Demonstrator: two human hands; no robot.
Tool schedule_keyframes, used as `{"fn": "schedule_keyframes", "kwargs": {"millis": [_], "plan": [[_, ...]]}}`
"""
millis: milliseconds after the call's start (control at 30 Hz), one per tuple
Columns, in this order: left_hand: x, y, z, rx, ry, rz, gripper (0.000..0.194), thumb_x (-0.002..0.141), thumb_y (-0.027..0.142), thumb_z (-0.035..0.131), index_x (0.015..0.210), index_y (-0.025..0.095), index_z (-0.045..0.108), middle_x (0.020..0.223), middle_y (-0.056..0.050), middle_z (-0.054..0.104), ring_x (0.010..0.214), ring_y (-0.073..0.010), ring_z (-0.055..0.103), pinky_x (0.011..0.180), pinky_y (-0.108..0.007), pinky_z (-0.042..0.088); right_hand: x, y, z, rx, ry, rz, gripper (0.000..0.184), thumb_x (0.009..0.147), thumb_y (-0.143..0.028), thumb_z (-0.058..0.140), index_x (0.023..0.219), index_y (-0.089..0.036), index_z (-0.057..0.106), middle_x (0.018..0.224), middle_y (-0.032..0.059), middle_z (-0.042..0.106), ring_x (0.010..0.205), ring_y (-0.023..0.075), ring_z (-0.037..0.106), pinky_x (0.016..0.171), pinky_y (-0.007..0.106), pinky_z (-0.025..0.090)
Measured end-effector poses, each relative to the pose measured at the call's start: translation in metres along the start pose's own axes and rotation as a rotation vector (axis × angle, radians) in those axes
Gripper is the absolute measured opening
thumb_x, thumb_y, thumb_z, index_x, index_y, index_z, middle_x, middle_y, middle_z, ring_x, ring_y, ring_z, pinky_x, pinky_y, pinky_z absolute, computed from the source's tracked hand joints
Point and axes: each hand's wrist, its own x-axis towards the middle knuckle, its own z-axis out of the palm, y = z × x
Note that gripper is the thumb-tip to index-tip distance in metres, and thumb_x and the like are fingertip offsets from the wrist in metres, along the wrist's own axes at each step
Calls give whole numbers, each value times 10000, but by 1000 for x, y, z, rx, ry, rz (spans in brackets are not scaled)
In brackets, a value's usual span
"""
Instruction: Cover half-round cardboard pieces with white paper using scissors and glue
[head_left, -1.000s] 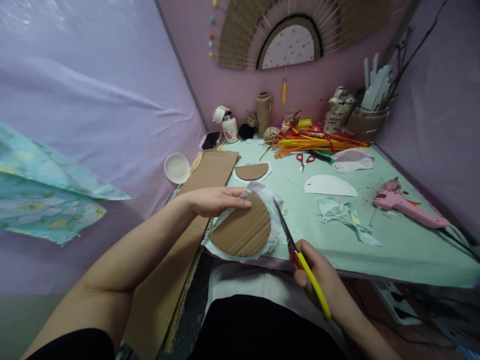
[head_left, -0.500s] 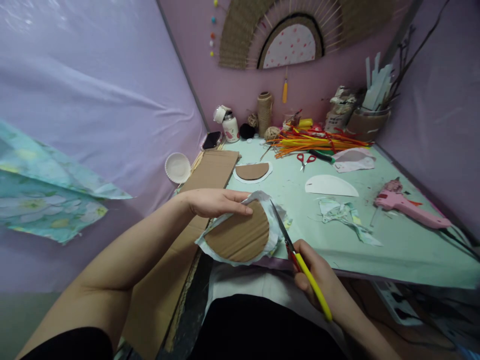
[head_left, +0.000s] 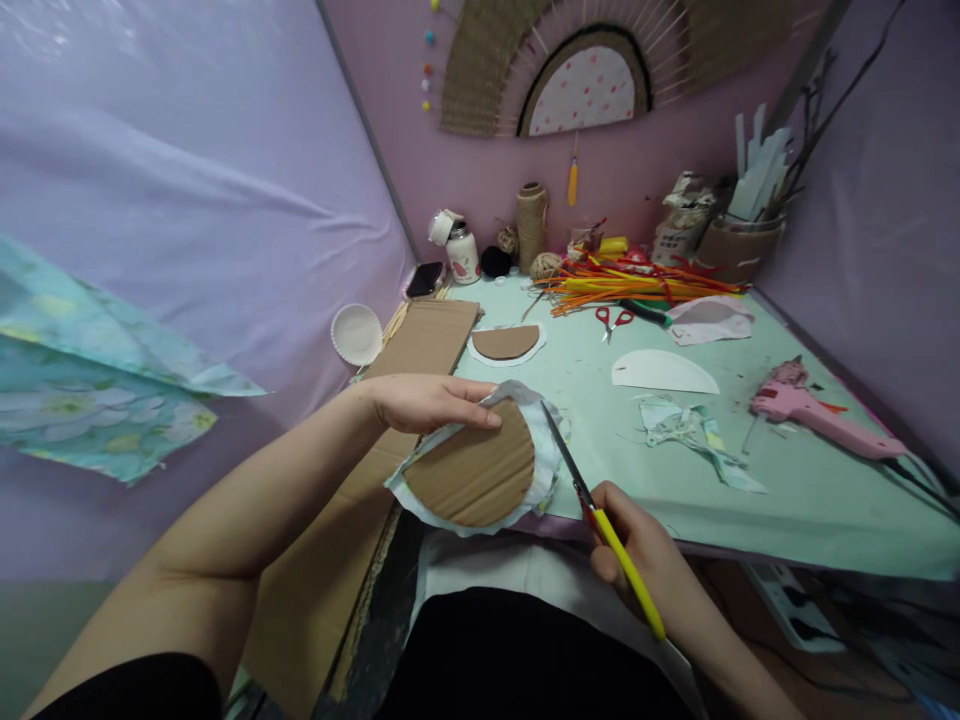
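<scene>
My left hand [head_left: 424, 400] pinches the top edge of a brown cardboard semicircle [head_left: 471, 476] backed by pale fabric [head_left: 545, 468] that sticks out around its rim. It is held tilted over the table's near edge. My right hand [head_left: 637, 555] grips yellow-handled scissors [head_left: 600, 520], whose blades point up and left along the fabric's right rim.
The pale green table [head_left: 787, 500] carries a pink glue gun [head_left: 817, 418], fabric scraps [head_left: 694, 430], a white semicircle [head_left: 660, 373], another cardboard semicircle [head_left: 504, 343], red scissors [head_left: 611, 320] and coloured sticks [head_left: 630, 283]. A long cardboard strip [head_left: 409, 350] lies left, a white bowl [head_left: 356, 335] beside it.
The cardboard piece has turned and slid a little left and down in my left hand. The scissors stay at the fabric's right rim.
</scene>
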Motion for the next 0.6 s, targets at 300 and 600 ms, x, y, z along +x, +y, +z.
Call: {"fn": "schedule_keyframes", "kwargs": {"millis": [300,600], "plan": [[1,0,1,96,-57,-13,432,873,383,643,1279,247,585,1231,-5,671,1130,-171,598,1021,-306,440,-2,-7,1,-30,-50,9,271,550,-240,500,777,-251,352,674,-66,376,632,135,322,565,259,283],[3,-4,-1,30,-107,-33,329,871,356,651,1180,244,633,1128,11,709,997,-156,653,962,-304,480,-1,-9,-2,-45,-52,5,296,566,-265,592,763,-243,372,674,-67,388,648,135,318,571,260,291]]}}
